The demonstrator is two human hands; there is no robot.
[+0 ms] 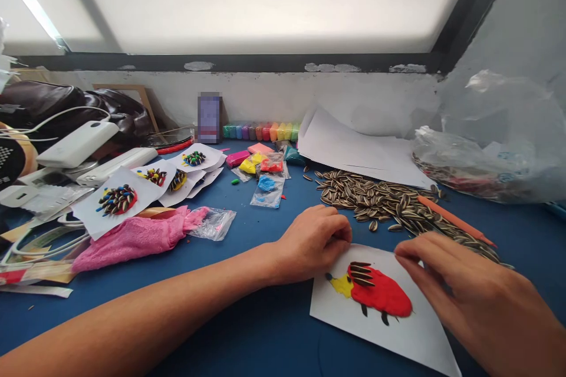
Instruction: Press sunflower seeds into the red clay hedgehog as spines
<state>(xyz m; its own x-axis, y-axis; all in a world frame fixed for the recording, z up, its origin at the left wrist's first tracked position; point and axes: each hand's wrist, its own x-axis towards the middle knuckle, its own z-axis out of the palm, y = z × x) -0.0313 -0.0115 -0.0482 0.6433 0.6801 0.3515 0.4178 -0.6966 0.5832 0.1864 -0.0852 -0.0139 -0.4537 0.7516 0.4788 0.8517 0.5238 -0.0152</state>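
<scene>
A white paper [327, 303] lies in front of me, bearing a hedgehog shape of red clay [389, 294] with a yellow clay face [342, 286]. Several striped sunflower seeds [361, 274] are stuck side by side in the red clay near the face, and small dark feet show below it. My left hand [313, 244] rests by the paper's upper left edge, fingers curled closed; their contents are hidden. Over the paper's upper right edge, my right hand [469, 283] is closed in a pinch, and I cannot make out anything between the fingertips.
Behind the hands spreads a pile of sunflower seeds [375, 197] with an orange stick-like tool [455, 221] on it. Paper sheets [354, 144], clay packets [266, 184] and a phone [209, 118] stand farther back. At left lie finished seed pictures [104, 227] and a pink cloth [137, 235].
</scene>
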